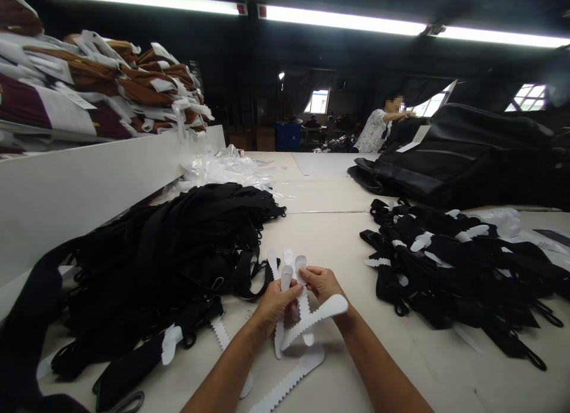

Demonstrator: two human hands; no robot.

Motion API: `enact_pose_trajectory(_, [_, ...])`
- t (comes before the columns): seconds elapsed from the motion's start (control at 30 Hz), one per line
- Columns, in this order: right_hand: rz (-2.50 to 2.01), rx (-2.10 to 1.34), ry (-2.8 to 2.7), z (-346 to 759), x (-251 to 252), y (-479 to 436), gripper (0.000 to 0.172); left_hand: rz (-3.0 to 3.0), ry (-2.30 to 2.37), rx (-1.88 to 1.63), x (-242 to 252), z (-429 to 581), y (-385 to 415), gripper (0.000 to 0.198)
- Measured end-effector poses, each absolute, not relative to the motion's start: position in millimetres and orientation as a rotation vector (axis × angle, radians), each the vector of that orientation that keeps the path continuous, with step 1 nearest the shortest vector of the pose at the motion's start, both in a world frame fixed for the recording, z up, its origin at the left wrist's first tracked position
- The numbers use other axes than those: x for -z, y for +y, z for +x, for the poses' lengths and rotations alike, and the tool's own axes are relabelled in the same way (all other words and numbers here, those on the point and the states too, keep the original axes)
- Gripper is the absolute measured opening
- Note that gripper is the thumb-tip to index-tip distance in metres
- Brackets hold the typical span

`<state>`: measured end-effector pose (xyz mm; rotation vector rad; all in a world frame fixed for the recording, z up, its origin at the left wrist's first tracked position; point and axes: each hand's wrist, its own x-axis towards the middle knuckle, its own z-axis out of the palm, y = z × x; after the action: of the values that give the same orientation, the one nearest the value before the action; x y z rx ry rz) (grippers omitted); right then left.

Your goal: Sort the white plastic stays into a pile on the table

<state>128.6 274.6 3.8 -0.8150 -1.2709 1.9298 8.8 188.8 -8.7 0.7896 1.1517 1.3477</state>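
Several white strips with toothed edges and rounded ends are gathered in front of me. My left hand [276, 309] is closed around one upright white toothed strip [287, 276], thumb across it. Close beside it, my right hand [321, 282] pinches the top of another white strip [301, 262] between thumb and fingers. A slanting strip [332, 307] crosses below my hands. More strips lie on the table, including one toothed strip [294, 377] between my forearms. Left of my hands lies a heap of black straps [169, 241] with hooks; a white strip is wrapped around one strap.
At right lies a second pile of black straps [449, 270] with white strips around them. Behind it are large black bags [467, 152]. Clear plastic bags [222, 170] lie at the back left, beside a white partition [98, 181] with wrapped brown goods behind. A person [374, 128] stands far back.
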Motion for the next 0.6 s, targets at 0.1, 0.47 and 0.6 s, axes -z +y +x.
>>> enact_pose_trajectory(0.1, [-0.885,-1.889,-1.186,126,3,276,0.048,0.767,1.124,-1.351,11,12,190,0.047])
enact_pose_trajectory(0.47, [-0.879,-1.998,-1.19,135,-3,278,0.051,0.672,1.169,-1.478,13,17,192,0.04])
enact_pose_trajectory(0.6, [-0.939,-1.908,-1.152,137,-1,283,0.049,0.656,1.172,-1.475,10,16,192,0.042])
